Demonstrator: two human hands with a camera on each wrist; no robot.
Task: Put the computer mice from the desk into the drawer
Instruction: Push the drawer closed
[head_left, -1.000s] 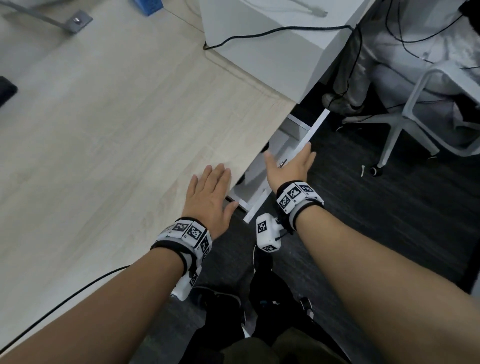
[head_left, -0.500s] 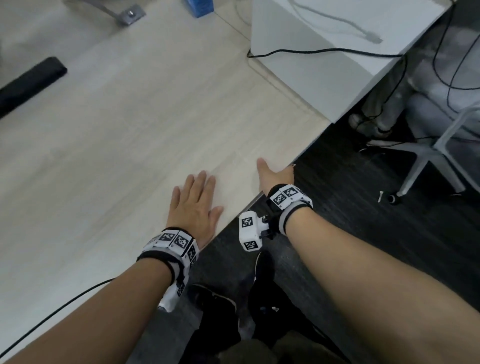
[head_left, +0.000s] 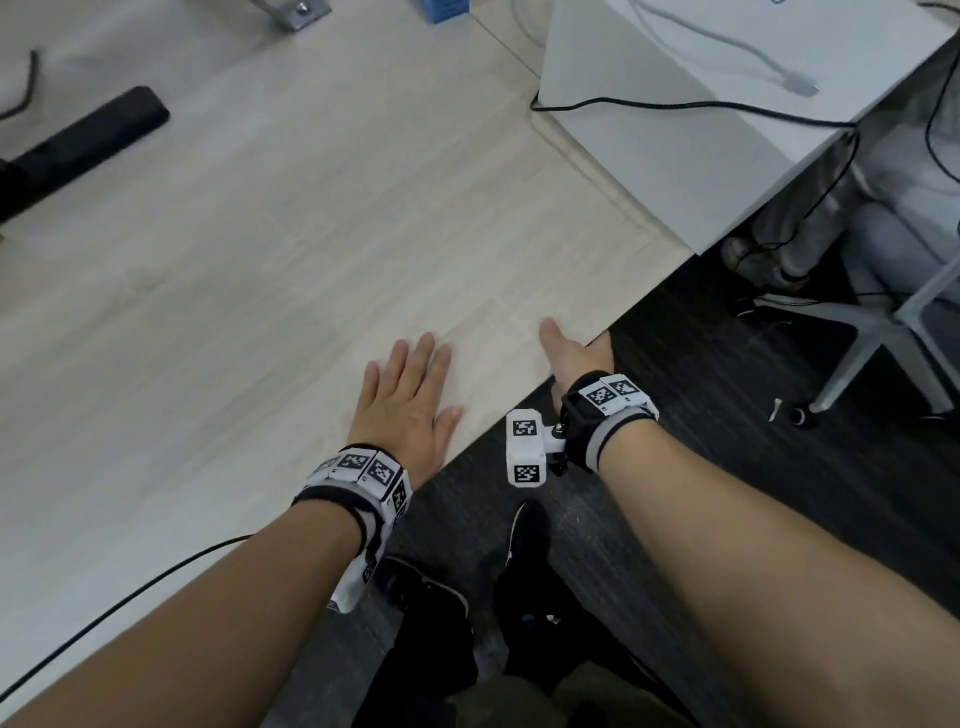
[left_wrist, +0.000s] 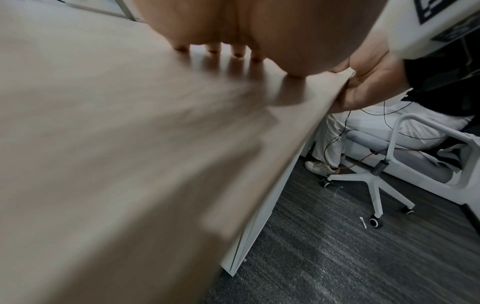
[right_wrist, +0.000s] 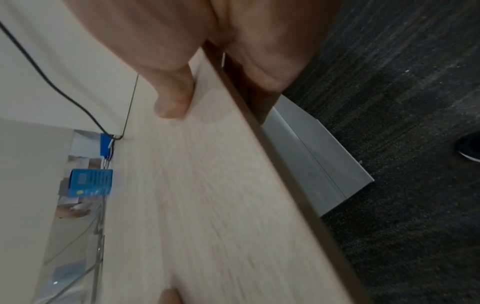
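Observation:
No computer mouse shows in any view. My left hand (head_left: 410, 395) lies flat and open on the pale wooden desk (head_left: 311, 234) near its front edge, fingertips (left_wrist: 213, 50) on the wood. My right hand (head_left: 576, 358) is at the desk's edge just to the right. Its thumb (right_wrist: 174, 98) lies straight on the desktop and its fingers reach under the edge, hidden. Below the edge, the white drawer front (right_wrist: 311, 156) sits pushed in under the desk; its inside is hidden.
A white box (head_left: 701, 104) with a black cable (head_left: 675, 106) stands at the desk's back right. A black bar (head_left: 88, 140) lies far left, a blue box (head_left: 444, 8) at the back. A white office chair (head_left: 883, 332) stands on the dark carpet to the right.
The drawer stood pulled out a second ago; my right hand pushed its front in under the desk. My left hand stayed flat on the desktop.

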